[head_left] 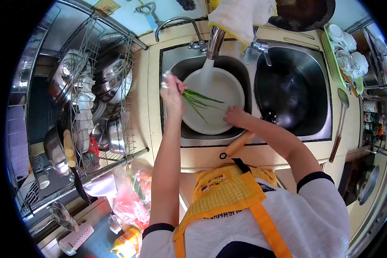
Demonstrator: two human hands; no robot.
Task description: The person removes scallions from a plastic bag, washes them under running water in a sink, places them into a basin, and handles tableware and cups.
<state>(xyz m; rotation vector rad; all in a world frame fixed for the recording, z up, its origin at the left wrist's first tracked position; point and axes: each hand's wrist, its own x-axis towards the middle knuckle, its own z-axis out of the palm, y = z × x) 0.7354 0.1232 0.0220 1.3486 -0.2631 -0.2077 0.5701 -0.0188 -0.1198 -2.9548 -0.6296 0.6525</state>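
My left hand (pixel 174 93) is closed round a small bunch of green onions (pixel 198 98), their white root ends sticking out above the fist. The green leaves hang over a large white bowl (pixel 236 92) in the left sink basin. At the bowl's lower right rim, my right hand (pixel 236 116) has its fingers pinched at the tip of one long leaf. Water (pixel 206 71) runs from the metal faucet (pixel 216 41) into the bowl, beside the left hand.
The dark right sink basin (pixel 290 90) adjoins the bowl's basin. An orange-brown handle (pixel 240 144) lies on the front counter edge. A spatula (pixel 343 107) and a green dish basket (pixel 333 62) are at the right. A wire rack (pixel 127 103) with pots stands left.
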